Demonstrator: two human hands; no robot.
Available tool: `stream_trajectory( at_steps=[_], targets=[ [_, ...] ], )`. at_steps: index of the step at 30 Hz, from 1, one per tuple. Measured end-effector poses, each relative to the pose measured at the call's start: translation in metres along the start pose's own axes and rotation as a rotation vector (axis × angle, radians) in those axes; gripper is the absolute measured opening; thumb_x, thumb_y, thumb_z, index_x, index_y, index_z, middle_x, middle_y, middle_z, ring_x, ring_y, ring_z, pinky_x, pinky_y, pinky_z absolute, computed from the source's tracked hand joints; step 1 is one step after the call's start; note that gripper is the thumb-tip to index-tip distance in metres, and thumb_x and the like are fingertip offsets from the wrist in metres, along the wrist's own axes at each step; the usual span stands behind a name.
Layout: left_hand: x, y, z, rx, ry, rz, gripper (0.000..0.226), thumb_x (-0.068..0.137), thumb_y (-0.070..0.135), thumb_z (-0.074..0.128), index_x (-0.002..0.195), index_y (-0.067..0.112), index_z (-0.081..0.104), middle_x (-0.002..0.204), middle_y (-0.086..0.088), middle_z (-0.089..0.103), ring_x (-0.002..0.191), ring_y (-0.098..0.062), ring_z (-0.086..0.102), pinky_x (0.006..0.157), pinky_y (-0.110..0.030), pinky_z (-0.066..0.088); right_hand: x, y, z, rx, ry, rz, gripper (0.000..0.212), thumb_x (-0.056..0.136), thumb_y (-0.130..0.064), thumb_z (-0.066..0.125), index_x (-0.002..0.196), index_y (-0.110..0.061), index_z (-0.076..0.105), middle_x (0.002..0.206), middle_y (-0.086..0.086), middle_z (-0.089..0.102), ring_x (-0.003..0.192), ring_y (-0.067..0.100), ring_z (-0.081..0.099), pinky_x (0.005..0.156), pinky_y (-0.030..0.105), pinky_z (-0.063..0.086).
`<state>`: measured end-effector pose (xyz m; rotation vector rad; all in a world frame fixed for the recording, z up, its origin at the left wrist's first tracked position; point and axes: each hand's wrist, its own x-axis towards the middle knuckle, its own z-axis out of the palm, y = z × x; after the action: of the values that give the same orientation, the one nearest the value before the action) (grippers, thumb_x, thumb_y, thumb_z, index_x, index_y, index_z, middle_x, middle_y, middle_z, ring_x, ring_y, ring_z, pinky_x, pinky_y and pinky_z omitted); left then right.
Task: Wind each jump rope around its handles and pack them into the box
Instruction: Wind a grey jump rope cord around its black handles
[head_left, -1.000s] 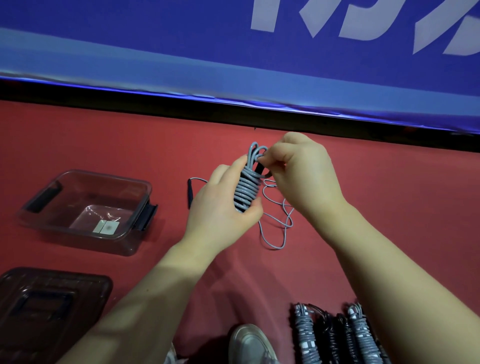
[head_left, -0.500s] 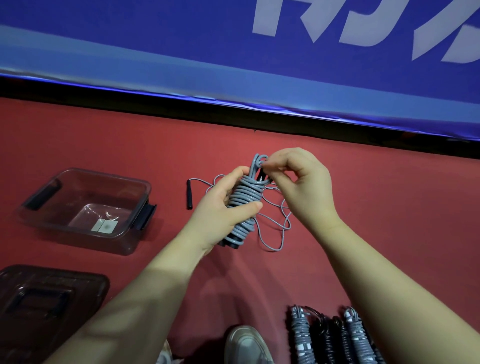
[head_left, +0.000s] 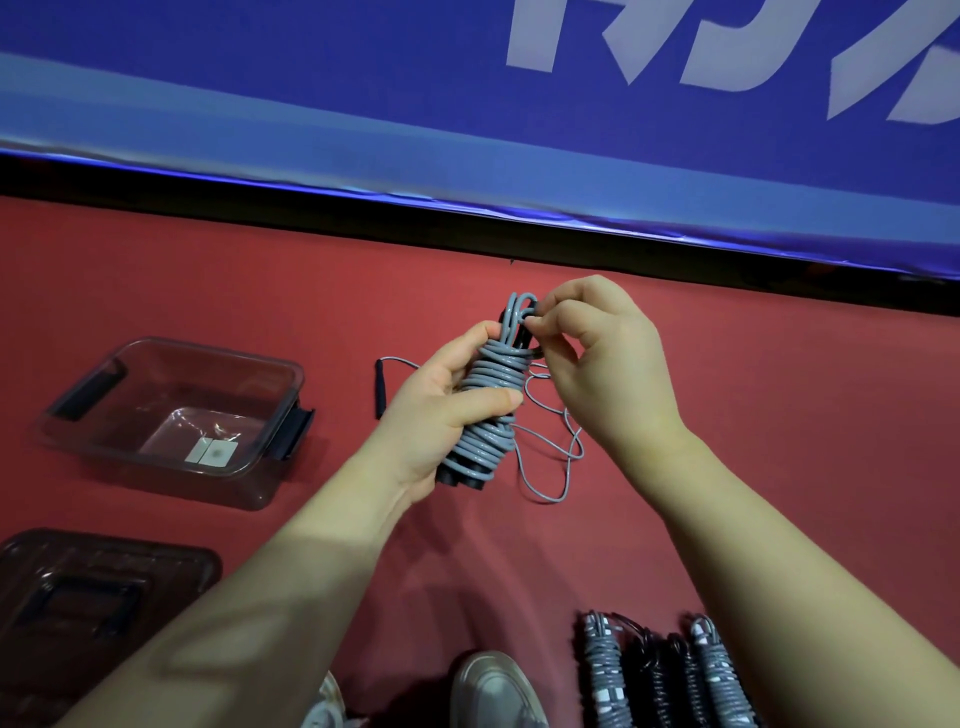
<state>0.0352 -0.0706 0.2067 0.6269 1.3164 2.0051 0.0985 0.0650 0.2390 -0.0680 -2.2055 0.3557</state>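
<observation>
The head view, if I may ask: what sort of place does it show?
Probably a sports hall or court: a red floor, a blue banner with large white lettering along its edge, and wound jump ropes lying on it.

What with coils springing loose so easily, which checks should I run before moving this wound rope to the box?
1. Left hand grips the wound rope around its middle: ok.
2. Rope end secured at the top loop, where the right hand pinches: cannot tell.
3. Box open, lid lying off beside it: ok.
4. Room in the box: ok, only a small label on its bottom.
5. Wound rope free of the loose rope on the floor: cannot tell.
</observation>
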Motion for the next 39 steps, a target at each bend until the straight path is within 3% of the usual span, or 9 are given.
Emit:
stream_trajectory(
  at_steps=[6,8,11,14,21,24,30,35,39],
  targets=[
    [-0.004,0.007,-0.007,0.131,-0.100,-0.013,0.055,0.075,-0.011,0.066,0.110,0.031,0.058,0.099,0.010,0.065,0.084,-0.005,0.060,0.070,-0.017,0.051,-0.005,0.006,-0.006,0.192,-0.052,0.006,0.011,0.075,0.006,0.067,0.070,-0.005,0.068,0.083,0.001,0.061,0.081,0.008,0.055,0.072,0.005,0.041],
    [-0.004,0.011,-0.010,0.171,-0.135,-0.011,0.056,0.070,-0.004,0.070,0.111,0.033,0.059,0.099,0.013,0.066,0.087,-0.007,0.060,0.074,-0.018,0.051,-0.005,0.005,-0.008,0.261,-0.039,0.065,0.019,0.073,0.007,0.067,0.074,-0.013,0.065,0.081,-0.004,0.060,0.081,0.012,0.059,0.076,0.010,0.043],
    [-0.002,0.019,-0.012,0.307,-0.194,0.027,0.051,0.066,0.009,0.069,0.106,0.040,0.062,0.096,0.014,0.065,0.084,-0.006,0.059,0.075,-0.020,0.051,0.002,0.005,-0.015,0.387,-0.096,0.177,0.043,0.075,-0.002,0.068,0.101,-0.032,0.051,0.085,-0.013,0.053,0.077,0.014,0.055,0.077,0.024,0.046],
    [-0.002,0.028,-0.016,0.420,-0.292,0.044,0.050,0.064,0.013,0.071,0.095,0.053,0.066,0.094,0.019,0.065,0.084,-0.003,0.059,0.074,-0.020,0.051,0.006,0.013,-0.028,0.371,-0.298,0.147,0.064,0.078,-0.004,0.069,0.128,-0.034,0.042,0.114,-0.011,0.045,0.076,0.003,0.051,0.080,0.013,0.041],
    [-0.004,0.032,-0.021,0.622,-0.352,0.097,0.056,0.060,0.040,0.074,0.108,0.058,0.053,0.116,0.019,0.062,0.109,-0.004,0.059,0.095,-0.023,0.044,0.008,0.019,-0.038,0.302,-0.484,0.088,0.026,0.080,-0.019,0.062,0.103,-0.028,0.057,0.089,0.000,0.060,0.080,0.006,0.052,0.078,0.014,0.040],
    [-0.006,0.035,-0.026,0.680,-0.267,0.053,0.072,0.052,0.042,0.080,0.112,0.049,0.039,0.107,0.005,0.067,0.093,-0.011,0.066,0.089,-0.029,0.048,0.009,0.023,-0.039,0.320,-0.552,0.057,0.021,0.078,-0.020,0.065,0.096,-0.024,0.055,0.088,0.002,0.056,0.078,0.009,0.050,0.076,0.020,0.043],
    [0.004,0.048,-0.025,1.469,-0.514,0.035,0.055,0.073,0.037,0.077,0.121,0.037,0.051,0.095,0.020,0.061,0.085,0.003,0.059,0.078,-0.023,0.046,0.011,0.027,-0.031,0.057,-0.890,-0.251,0.026,0.071,-0.032,0.076,0.083,-0.014,0.062,0.091,-0.003,0.047,0.083,0.014,0.042,0.078,0.027,0.035],
    [0.013,0.029,-0.035,1.561,-0.638,-0.056,0.061,0.075,0.042,0.075,0.131,0.042,0.050,0.111,0.012,0.062,0.103,-0.012,0.058,0.092,-0.032,0.045,0.008,0.026,-0.018,0.082,-1.301,-0.053,0.011,0.081,-0.025,0.071,0.088,-0.022,0.063,0.086,-0.013,0.043,0.078,0.001,0.044,0.087,0.031,0.041],
    [0.014,0.014,-0.029,1.605,-0.701,-0.066,0.067,0.077,0.038,0.074,0.137,0.037,0.046,0.101,0.005,0.051,0.100,-0.011,0.050,0.092,-0.027,0.040,0.005,0.029,-0.015,0.138,-1.493,0.173,0.015,0.082,-0.024,0.071,0.081,-0.030,0.058,0.087,-0.010,0.054,0.072,-0.003,0.048,0.069,0.010,0.036]
  ],
)
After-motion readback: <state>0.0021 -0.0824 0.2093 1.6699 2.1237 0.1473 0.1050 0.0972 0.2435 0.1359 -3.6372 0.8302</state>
